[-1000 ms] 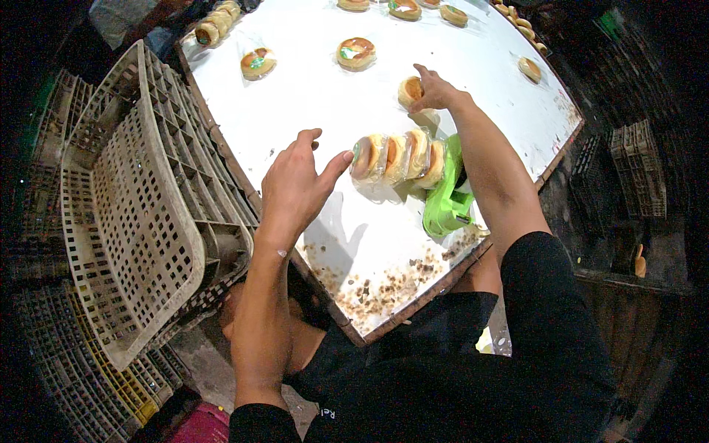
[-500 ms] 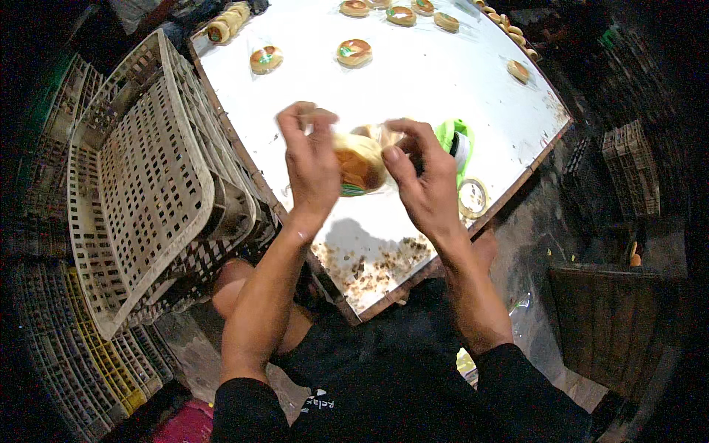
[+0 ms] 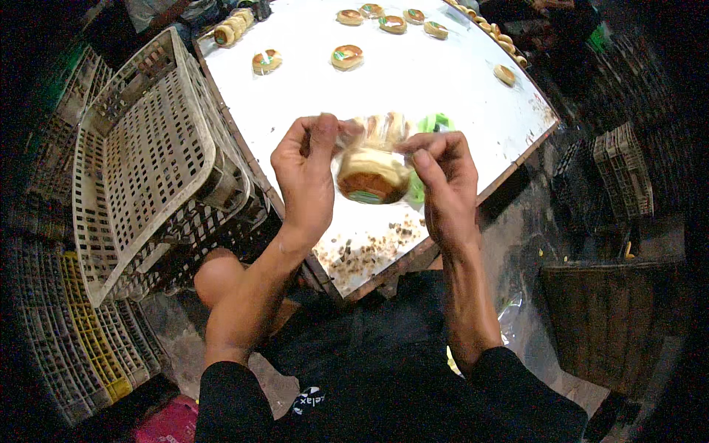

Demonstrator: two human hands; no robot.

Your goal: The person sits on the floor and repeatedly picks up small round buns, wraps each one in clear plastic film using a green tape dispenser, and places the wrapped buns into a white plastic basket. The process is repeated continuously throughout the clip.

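White table (image 3: 443,88) below; both hands (image 3: 373,173) hold a bagged bun (image 3: 371,176).

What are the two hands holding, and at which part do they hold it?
Both hands hold a clear bag of round buns. The left hand pinches its upper left edge and the right hand its upper right edge, so it hangs between them.

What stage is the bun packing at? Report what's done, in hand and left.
Done: nothing finished shows. In hand: the left hand and right hand hold a clear bag of buns above the white table. Left: loose buns lie unpacked across the table; the plastic crate beside it looks empty.
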